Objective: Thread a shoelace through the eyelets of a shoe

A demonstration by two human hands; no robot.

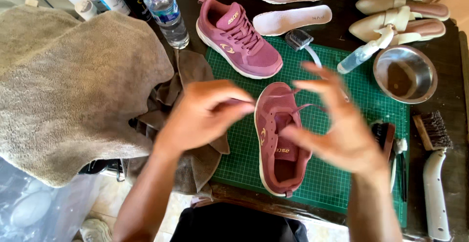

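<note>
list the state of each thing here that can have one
near shoe: on the mat, lace pulled by both hands
left hand: pinching lace
right hand: pulling lace, blurred
far shoe: laced, untouched
water bottle: upright, capped
steel bowl: upright
insoles: out of shoes

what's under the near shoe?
The near shoe lies on a green cutting mat, which rests on the dark table. The mat directly beneath it is hidden.

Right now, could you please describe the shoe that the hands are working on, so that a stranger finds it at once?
Look at the green cutting mat in the middle of the dark table. Two pink sneakers lie on it; take the near shoe, between the left hand and the right hand. Unlike the far shoe, which is fully laced, this one has loose laces pulled by the hands.
</note>
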